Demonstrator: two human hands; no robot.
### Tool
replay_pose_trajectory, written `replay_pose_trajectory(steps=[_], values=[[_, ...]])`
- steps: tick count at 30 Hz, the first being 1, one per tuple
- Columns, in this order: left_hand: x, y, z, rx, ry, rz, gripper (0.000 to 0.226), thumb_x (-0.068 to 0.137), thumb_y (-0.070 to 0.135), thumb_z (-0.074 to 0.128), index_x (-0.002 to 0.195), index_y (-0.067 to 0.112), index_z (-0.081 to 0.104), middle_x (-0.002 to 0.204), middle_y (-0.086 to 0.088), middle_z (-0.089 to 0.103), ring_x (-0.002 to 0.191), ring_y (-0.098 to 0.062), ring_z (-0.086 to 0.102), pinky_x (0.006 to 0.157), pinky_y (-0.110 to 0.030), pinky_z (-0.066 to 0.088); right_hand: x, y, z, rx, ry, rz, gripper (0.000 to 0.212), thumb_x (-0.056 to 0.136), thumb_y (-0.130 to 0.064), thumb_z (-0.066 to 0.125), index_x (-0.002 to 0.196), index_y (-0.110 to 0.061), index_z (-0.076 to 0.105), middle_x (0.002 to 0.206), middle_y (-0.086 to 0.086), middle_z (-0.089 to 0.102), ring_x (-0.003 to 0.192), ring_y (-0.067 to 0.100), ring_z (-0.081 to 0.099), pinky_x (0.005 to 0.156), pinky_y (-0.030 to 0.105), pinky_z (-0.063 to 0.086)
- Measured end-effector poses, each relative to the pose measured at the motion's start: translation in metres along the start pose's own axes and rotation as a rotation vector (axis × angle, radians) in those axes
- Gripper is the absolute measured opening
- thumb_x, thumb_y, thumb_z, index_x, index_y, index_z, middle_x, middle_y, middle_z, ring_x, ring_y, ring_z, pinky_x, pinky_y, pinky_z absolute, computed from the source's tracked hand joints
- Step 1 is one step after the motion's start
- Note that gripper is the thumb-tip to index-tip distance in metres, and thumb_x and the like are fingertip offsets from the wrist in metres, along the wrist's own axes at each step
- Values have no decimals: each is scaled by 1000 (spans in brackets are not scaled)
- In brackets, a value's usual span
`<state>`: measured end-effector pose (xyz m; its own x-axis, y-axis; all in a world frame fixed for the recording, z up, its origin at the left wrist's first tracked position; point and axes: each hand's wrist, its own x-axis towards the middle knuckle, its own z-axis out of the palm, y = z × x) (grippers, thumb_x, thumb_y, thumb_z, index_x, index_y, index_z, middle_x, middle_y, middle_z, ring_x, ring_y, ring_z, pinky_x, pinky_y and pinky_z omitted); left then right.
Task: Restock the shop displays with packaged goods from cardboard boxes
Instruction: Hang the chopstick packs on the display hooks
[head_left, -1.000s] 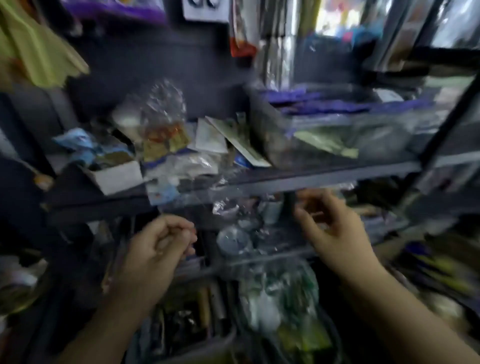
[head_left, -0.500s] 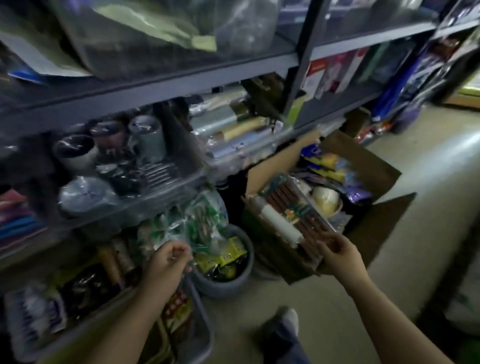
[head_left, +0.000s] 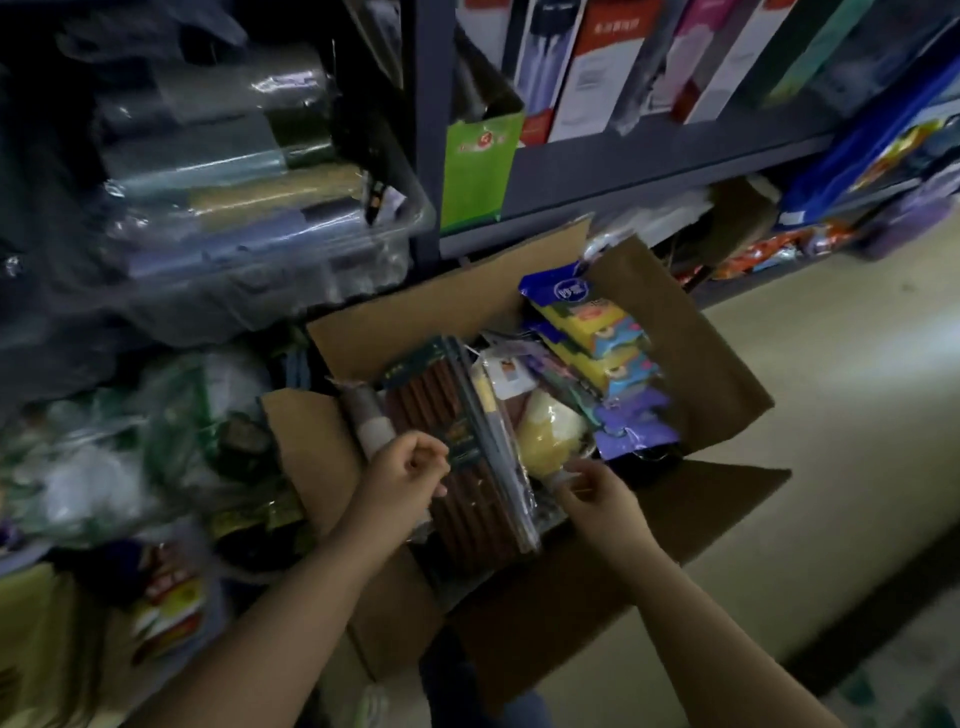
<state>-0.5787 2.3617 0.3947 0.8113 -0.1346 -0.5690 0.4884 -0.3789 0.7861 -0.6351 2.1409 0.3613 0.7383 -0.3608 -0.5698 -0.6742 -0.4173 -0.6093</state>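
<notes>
An open cardboard box (head_left: 701, 374) stands on the floor before the shelves. Inside lie a flat pack of brown sticks (head_left: 467, 514), a grey roll (head_left: 371, 421), a clear bag with a yellow round thing (head_left: 550, 431), blue packs of yellow sponges (head_left: 587, 332) and purple packs (head_left: 634, 426). My left hand (head_left: 405, 478) hovers with curled fingers over the left edge of the stick pack and seems to hold nothing. My right hand (head_left: 597, 493) pinches the lower end of the yellow thing's bag, beside the stick pack.
A grey shelf post (head_left: 426, 130) rises behind the box. A clear bin of wrapped rolls (head_left: 249, 208) sits to its left; a green carton (head_left: 478, 166) and tall boxed goods (head_left: 597, 67) sit to its right. Bagged goods (head_left: 104, 457) crowd the left. Bare floor (head_left: 831, 415) lies right.
The view swung from the shelves down and right to the cardboard box. Both hands came down into the box; the right hand now pinches the yellow thing's bag.
</notes>
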Motion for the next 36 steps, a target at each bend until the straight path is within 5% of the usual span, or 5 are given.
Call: replay_pose_trajectory(steps=[9,18,27,33,36], values=[[14,-25,15,-18,136,-186,11,97,16,50,93,21,59,92,-4,61,78,-16,62,64,-26,46,35,-2,61,-168,-276,8,63,81,-35,73,133,-21,41,131,3,51,120,21,53,100,38,47],[7,-35,1,-59,140,-218,14,97,14,49,94,23,59,88,-3,62,77,-13,60,63,-21,45,37,-15,80,-84,-314,60,39,78,-30,78,109,-17,58,109,1,65,97,15,62,79,24,52],[-1,-24,-11,-79,159,-158,7,95,16,53,98,19,58,100,-8,62,93,-22,61,81,-36,49,4,-26,24,206,-367,62,30,77,-25,77,102,-24,60,97,1,70,90,18,69,82,37,56],[-24,14,-5,-344,-22,-159,52,72,58,66,115,33,50,118,8,58,101,-5,57,81,-23,48,-38,-46,-27,419,-479,-27,40,73,-5,75,110,-10,63,94,9,74,89,23,71,80,36,54],[-41,30,-4,-428,-75,-72,55,65,48,70,115,36,49,111,13,63,98,0,59,76,-18,47,-57,-71,-29,469,-532,-110,53,63,-9,78,113,-9,60,96,10,74,89,24,71,73,34,56]])
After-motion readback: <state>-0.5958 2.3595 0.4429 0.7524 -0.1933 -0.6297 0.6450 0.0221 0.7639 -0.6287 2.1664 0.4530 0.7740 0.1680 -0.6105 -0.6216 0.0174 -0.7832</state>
